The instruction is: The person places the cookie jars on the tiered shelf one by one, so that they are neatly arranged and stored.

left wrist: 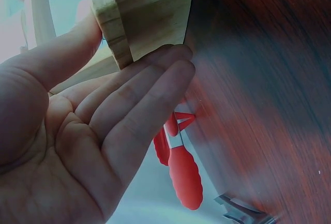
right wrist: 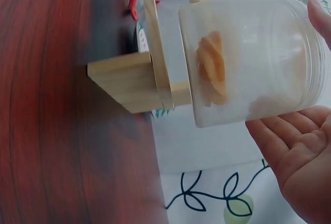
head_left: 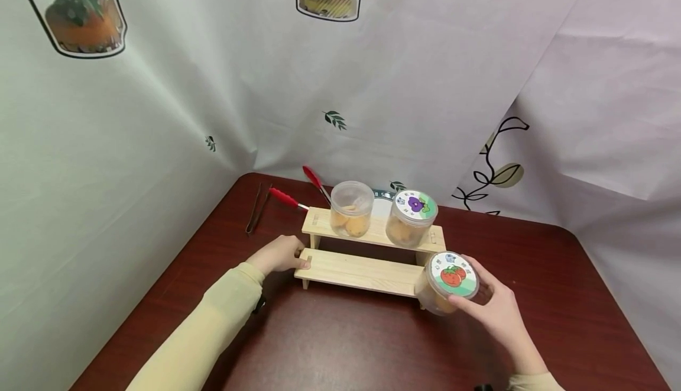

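A two-step wooden rack [head_left: 362, 270] stands on the table. My left hand [head_left: 279, 254] grips the left end of its lower step; in the left wrist view the thumb lies on one side of the board and the fingers on the other. With my right hand [head_left: 497, 305] I hold a clear plastic jar [right wrist: 248, 63] around its lid, which bears a tomato picture [head_left: 453, 275]. Tilted slightly, this jar is at the lower step's right end, with orange-yellow pieces [right wrist: 212, 69] inside. On the upper step are a lidless-looking jar [head_left: 352, 209] and a jar with a purple-flower lid [head_left: 411, 218].
Left of the rack lie red-handled tongs [head_left: 284, 197] and dark metal tongs [head_left: 255, 210]. Another red-handled utensil [head_left: 314, 177] and a partly hidden plate [head_left: 382, 202] are behind the rack. Printed white cloth [head_left: 372, 83] hangs around the dark red table [head_left: 340, 338].
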Tool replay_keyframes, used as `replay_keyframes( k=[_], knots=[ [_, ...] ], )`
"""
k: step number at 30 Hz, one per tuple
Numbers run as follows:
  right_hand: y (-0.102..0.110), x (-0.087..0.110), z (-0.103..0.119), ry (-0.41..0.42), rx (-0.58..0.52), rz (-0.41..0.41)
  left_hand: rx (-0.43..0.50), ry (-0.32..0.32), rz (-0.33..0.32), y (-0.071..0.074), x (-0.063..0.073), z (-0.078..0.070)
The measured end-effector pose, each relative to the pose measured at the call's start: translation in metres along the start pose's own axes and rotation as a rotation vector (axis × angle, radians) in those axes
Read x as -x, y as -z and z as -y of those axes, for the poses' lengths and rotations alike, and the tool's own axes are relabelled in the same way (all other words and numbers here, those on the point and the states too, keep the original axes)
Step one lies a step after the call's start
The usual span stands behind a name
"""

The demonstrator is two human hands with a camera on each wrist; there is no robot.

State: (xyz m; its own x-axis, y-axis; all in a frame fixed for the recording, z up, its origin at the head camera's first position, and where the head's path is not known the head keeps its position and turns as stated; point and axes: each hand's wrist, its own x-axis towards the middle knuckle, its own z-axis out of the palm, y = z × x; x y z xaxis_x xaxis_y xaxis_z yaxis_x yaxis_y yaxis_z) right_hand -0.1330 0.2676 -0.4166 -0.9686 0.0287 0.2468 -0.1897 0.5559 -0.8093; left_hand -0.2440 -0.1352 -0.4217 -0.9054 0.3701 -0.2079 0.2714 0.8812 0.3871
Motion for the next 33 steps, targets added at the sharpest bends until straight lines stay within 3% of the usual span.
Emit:
replay_keyframes(
  k=[19, 28, 33],
  knots=[
    [-0.027, -0.004, 0.01, 0.041, -0.049, 0.017, 0.007, 0.005, -0.007, 0.0, 0.0, 0.001],
    [-0.042, -0.009, 0.022, 0.068, -0.142, 0.065, 0.001, 0.001, -0.004, 0.002, 0.002, 0.001],
    [-0.048, -0.014, 0.025, 0.123, -0.203, 0.095, 0.01, 0.005, -0.008, 0.0, 0.001, 0.0]
  ],
)
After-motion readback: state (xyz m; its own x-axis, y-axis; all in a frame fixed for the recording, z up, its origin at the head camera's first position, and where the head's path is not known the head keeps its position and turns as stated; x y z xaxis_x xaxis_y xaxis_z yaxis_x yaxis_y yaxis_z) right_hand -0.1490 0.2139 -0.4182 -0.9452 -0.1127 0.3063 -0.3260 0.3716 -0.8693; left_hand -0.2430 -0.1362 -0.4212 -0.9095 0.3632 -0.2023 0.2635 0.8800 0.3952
